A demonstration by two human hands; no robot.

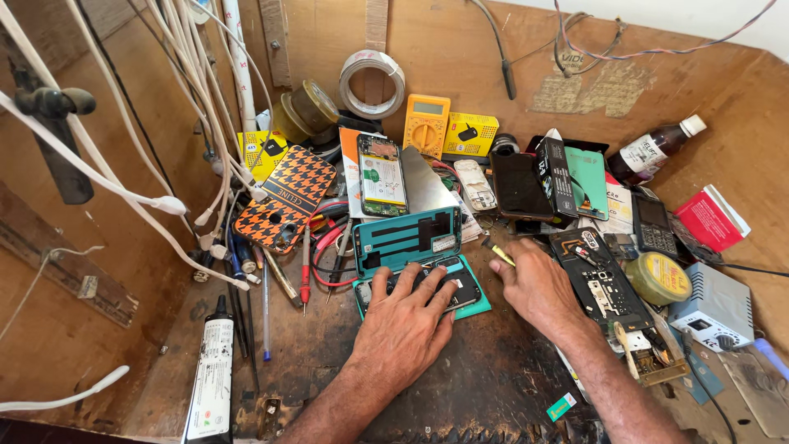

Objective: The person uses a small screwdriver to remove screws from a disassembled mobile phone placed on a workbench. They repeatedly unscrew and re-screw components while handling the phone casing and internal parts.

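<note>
My left hand (404, 322) lies palm down with spread fingers on an opened phone (457, 284) that rests on a small teal mat (483, 306). A teal phone back frame (404, 238) leans just behind it. To the right, my right hand (536, 286) rests on the dark worktop and pinches a thin yellow-handled tool (501, 253) between thumb and forefinger. The tool's tip points up-left toward the phone's far right corner.
A stripped phone board (604, 284) and a round tin (657, 278) sit to the right. Behind are an orange-black checked phone case (286, 201), a yellow multimeter (426, 123), a tape roll (371, 82), a brown bottle (657, 150). A glue tube (212, 370) and screwdrivers (306, 267) lie left.
</note>
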